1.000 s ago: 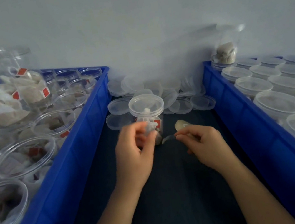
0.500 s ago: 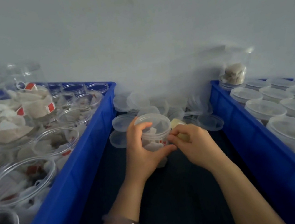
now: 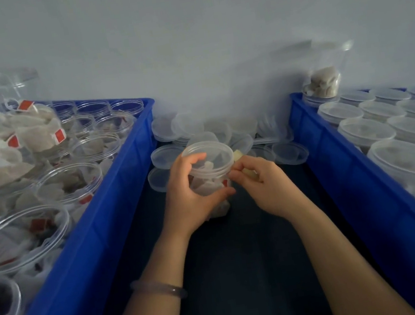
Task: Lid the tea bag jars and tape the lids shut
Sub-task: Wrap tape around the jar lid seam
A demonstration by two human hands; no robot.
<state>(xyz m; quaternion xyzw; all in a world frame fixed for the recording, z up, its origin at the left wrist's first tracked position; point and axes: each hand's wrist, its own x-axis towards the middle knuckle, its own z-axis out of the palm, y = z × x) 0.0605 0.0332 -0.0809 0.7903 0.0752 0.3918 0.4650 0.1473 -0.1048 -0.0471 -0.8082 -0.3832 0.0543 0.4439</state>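
Since the second before, the two hands had closed in from apart and met on the jar (image 3: 211,182), and the left fingers had crept up over the lid (image 3: 215,156). The left hand (image 3: 191,196) was wrapped around the jar from the left, thumb across the front and fingertips curled on the lid's near edge. The jar stood lidded on the dark table (image 3: 240,261), in the lane between the two crates, with tea bags showing through its clear wall. The right hand (image 3: 263,186) was clenched round a small yellowish roll (image 3: 238,155), its fingertips right up against the jar's rim just under the lid; whether a strip had stuck there was too blurred to tell. A clear bracelet (image 3: 158,289) sat on the left wrist. To the left, the blue crate (image 3: 81,261) held open jars (image 3: 67,180) of tea bags with red tags. To the right, the other crate (image 3: 359,200) was packed with lidded jars (image 3: 366,128). Behind the hands, loose lids (image 3: 166,128) lay heaped against the wall.
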